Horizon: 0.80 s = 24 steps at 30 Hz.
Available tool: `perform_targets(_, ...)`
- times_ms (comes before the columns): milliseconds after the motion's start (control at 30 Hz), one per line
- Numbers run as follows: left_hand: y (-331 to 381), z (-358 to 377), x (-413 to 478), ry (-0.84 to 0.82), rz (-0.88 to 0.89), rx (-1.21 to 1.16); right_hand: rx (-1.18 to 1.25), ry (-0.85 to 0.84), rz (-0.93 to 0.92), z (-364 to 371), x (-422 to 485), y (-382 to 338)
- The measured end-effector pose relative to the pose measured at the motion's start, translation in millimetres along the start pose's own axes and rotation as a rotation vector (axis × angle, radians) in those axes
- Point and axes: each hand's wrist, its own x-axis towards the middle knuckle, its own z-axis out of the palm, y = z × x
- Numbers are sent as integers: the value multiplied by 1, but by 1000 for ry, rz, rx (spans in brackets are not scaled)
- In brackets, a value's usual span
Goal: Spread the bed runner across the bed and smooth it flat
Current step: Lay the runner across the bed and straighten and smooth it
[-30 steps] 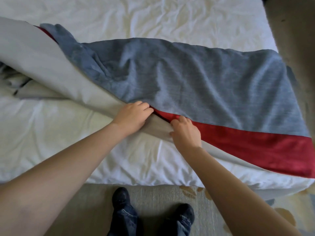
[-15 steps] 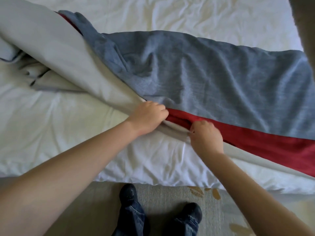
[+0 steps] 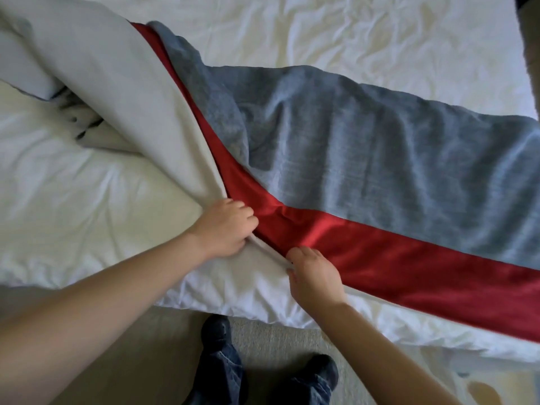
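Note:
The bed runner [image 3: 365, 147] lies slanted across the white bed [image 3: 87, 200]. It is grey-blue with a red band along its near edge and a pale grey underside. Its right part lies open and wrinkled; its left part is folded over, with the pale underside facing up. My left hand [image 3: 225, 226] grips the near edge where the fold meets the red band. Just right of it and nearer to me, my right hand [image 3: 314, 276] pinches the same edge. The runner's far left end is bunched and partly out of view.
The near edge of the bed [image 3: 263, 311] runs along the bottom, with beige carpet [image 3: 146, 361] below it. My two feet in dark socks [image 3: 217, 337] stand close to the bed. A dark wall or post [image 3: 530, 39] rises at the top right.
Both hands have pulled the runner's near edge toward me. More of the red band now shows along the fold, up to the top left. The view has shifted slightly.

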Motion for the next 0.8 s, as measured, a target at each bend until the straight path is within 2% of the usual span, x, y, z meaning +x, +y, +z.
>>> perform_targets(167, 12, 13, -32, -63, 34, -48, -41, -85, 14, 4, -4, 0)
perform_targets(300, -17, 6, -37, -69, 67, 21, -64, -87, -20, -18, 12, -12)
perform_targets(500, -130, -24, -22, 108, -26, 271, 78, 193, -136, -62, 92, -92)
perform_targets(567, -165, -35, -17, 122, -41, 340, 106, 269, -135, -68, 129, -123)
perform_targets(667, -183, -45, -17, 42, -35, 394, 76, 165, 39, -64, 173, -157)
perform_targets(733, -178, -40, -24, 81, -48, 382, 34, 101, 122, -50, 182, -166)
perform_targets(800, -169, -29, -38, 153, -61, 329, -31, 70, 117, -37, 176, -166)
